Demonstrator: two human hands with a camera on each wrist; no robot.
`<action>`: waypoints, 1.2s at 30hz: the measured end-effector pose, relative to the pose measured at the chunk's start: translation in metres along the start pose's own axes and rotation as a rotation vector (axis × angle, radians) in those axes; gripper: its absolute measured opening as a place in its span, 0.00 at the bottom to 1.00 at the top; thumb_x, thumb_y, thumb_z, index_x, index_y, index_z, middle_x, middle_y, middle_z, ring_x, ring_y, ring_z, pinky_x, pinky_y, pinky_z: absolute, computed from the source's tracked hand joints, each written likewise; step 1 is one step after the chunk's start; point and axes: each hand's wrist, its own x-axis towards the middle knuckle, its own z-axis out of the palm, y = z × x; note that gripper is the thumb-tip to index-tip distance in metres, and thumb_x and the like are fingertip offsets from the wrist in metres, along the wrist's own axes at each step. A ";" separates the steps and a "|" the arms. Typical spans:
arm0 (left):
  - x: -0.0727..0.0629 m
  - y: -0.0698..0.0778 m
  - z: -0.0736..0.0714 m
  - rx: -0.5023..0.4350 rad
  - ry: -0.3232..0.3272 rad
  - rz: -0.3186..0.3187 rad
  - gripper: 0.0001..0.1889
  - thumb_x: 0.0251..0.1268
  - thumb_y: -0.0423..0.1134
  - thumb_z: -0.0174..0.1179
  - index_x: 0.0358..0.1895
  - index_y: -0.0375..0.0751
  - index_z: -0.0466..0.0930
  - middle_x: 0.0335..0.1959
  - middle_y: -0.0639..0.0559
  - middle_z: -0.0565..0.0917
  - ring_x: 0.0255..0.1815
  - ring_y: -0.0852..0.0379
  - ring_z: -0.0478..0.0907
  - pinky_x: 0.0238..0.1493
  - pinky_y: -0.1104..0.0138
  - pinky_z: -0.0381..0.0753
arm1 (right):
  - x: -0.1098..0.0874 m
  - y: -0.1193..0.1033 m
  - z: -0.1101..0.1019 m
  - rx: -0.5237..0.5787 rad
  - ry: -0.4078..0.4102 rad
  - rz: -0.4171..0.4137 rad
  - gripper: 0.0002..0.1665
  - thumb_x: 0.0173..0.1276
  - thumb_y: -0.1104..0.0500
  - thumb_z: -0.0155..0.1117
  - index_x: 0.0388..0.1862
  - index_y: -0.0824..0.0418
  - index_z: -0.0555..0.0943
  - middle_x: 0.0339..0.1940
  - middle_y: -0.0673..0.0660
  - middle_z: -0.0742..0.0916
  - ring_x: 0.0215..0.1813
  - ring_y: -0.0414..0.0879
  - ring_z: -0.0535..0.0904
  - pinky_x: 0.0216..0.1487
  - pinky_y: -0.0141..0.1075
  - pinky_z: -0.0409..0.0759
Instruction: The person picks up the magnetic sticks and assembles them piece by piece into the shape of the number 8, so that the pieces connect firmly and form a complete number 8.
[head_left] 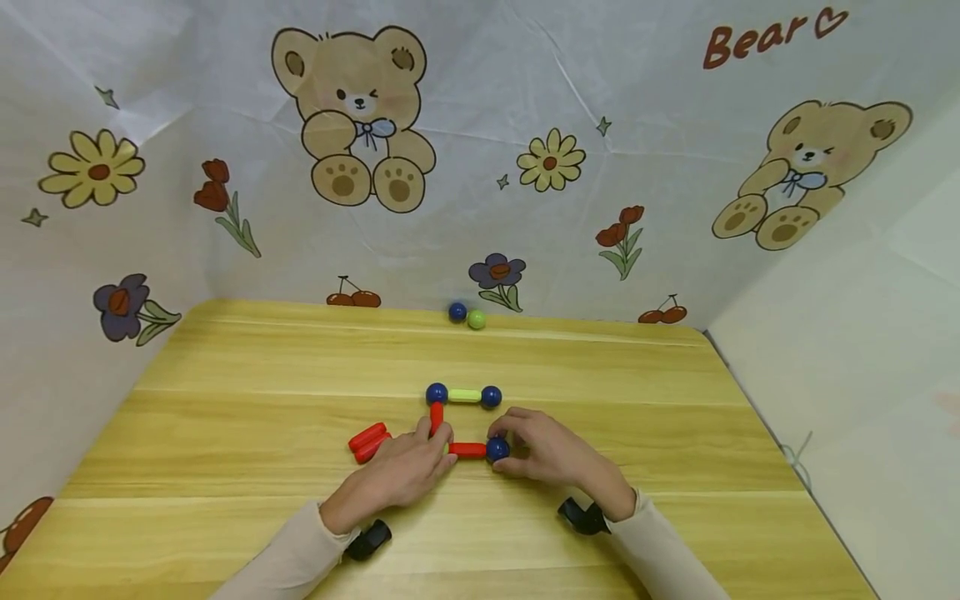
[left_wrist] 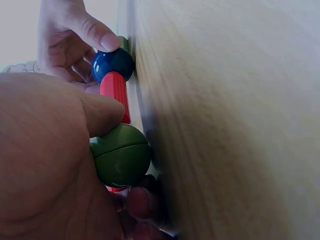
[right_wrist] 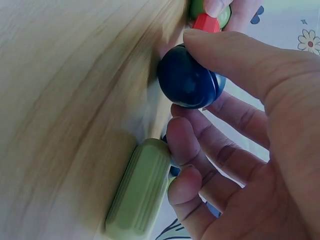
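One green ball [left_wrist: 122,156] is pinched between the thumb and fingers of your left hand [head_left: 405,468], low down at the counter [head_left: 637,400]. Your right hand [head_left: 553,446] holds a blue ball [head_left: 497,451] with its thumb and fingers. A short red stick [head_left: 468,450] joins these two balls. Another red stick [head_left: 437,413] goes from your left fingers up to a corner blue ball [head_left: 437,393]. From there, a yellow-green stick [head_left: 465,396] runs across to a far blue ball [head_left: 491,397]. One green stick [right_wrist: 140,190] is by your right fingertips; it is hard to tell if they touch. Two red sticks [head_left: 367,437] lie side by side, just left of your left hand. At the back, by the bear cloth [head_left: 637,100], a dark blue ball [head_left: 457,312] and a light green ball [head_left: 476,319] sit close together.
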 end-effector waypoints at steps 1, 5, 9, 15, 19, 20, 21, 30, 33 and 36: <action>0.000 0.000 0.000 0.000 0.001 -0.001 0.10 0.81 0.46 0.54 0.47 0.44 0.67 0.33 0.48 0.65 0.20 0.54 0.65 0.20 0.65 0.61 | 0.000 0.000 0.000 0.000 -0.003 0.003 0.19 0.68 0.51 0.75 0.55 0.55 0.84 0.45 0.47 0.84 0.38 0.39 0.75 0.41 0.30 0.77; 0.000 0.000 0.002 -0.001 -0.003 -0.005 0.10 0.81 0.46 0.54 0.47 0.44 0.67 0.33 0.48 0.65 0.20 0.54 0.65 0.20 0.65 0.61 | -0.001 0.000 -0.001 0.004 -0.004 0.004 0.20 0.68 0.51 0.75 0.55 0.56 0.84 0.45 0.48 0.85 0.39 0.39 0.76 0.42 0.30 0.77; 0.000 -0.001 0.002 0.005 -0.011 -0.008 0.10 0.81 0.46 0.53 0.47 0.44 0.66 0.32 0.48 0.64 0.19 0.55 0.65 0.20 0.65 0.61 | -0.004 0.002 -0.005 0.007 0.007 0.003 0.20 0.66 0.53 0.76 0.55 0.57 0.84 0.48 0.49 0.86 0.43 0.40 0.79 0.46 0.33 0.80; -0.001 -0.001 0.003 0.006 -0.003 0.000 0.11 0.82 0.46 0.53 0.46 0.44 0.66 0.32 0.48 0.64 0.19 0.54 0.64 0.20 0.66 0.60 | -0.008 0.008 -0.012 0.008 0.032 0.038 0.18 0.67 0.57 0.75 0.54 0.57 0.85 0.48 0.50 0.87 0.45 0.43 0.81 0.49 0.38 0.82; -0.001 0.000 0.003 0.004 0.000 0.008 0.10 0.82 0.46 0.53 0.46 0.44 0.66 0.31 0.48 0.64 0.18 0.55 0.63 0.20 0.66 0.59 | -0.012 0.013 -0.015 -0.017 0.041 0.043 0.15 0.67 0.61 0.74 0.52 0.58 0.86 0.46 0.50 0.87 0.45 0.44 0.82 0.49 0.39 0.82; -0.001 0.000 0.003 0.004 0.001 0.011 0.10 0.82 0.46 0.53 0.46 0.44 0.66 0.31 0.48 0.64 0.18 0.55 0.63 0.19 0.66 0.59 | -0.012 0.014 -0.016 -0.027 0.042 0.040 0.15 0.66 0.62 0.74 0.51 0.58 0.86 0.46 0.50 0.87 0.44 0.44 0.82 0.49 0.39 0.82; -0.001 0.000 0.003 0.004 0.003 0.013 0.10 0.82 0.46 0.53 0.46 0.43 0.66 0.31 0.48 0.63 0.18 0.55 0.63 0.19 0.66 0.59 | -0.013 0.015 -0.016 -0.038 0.041 0.037 0.14 0.66 0.62 0.74 0.50 0.58 0.86 0.45 0.50 0.87 0.44 0.44 0.82 0.49 0.39 0.82; -0.001 -0.002 0.004 0.009 0.015 0.024 0.10 0.81 0.45 0.53 0.46 0.43 0.66 0.31 0.49 0.63 0.18 0.56 0.62 0.19 0.67 0.59 | -0.015 0.017 -0.017 -0.097 0.022 0.041 0.12 0.65 0.64 0.75 0.47 0.58 0.85 0.41 0.50 0.85 0.42 0.43 0.80 0.48 0.40 0.81; -0.001 -0.001 0.004 0.010 0.009 0.015 0.10 0.82 0.46 0.53 0.46 0.43 0.66 0.31 0.49 0.64 0.19 0.56 0.63 0.19 0.66 0.60 | -0.014 0.017 -0.016 -0.109 0.019 0.047 0.13 0.65 0.64 0.76 0.46 0.57 0.85 0.41 0.49 0.85 0.41 0.41 0.79 0.47 0.39 0.81; -0.001 -0.001 0.004 0.013 0.010 0.008 0.10 0.81 0.46 0.53 0.46 0.43 0.66 0.32 0.48 0.64 0.19 0.55 0.63 0.20 0.66 0.60 | -0.013 0.016 -0.015 -0.110 0.023 0.043 0.12 0.65 0.63 0.75 0.46 0.57 0.85 0.39 0.48 0.84 0.40 0.39 0.78 0.45 0.37 0.80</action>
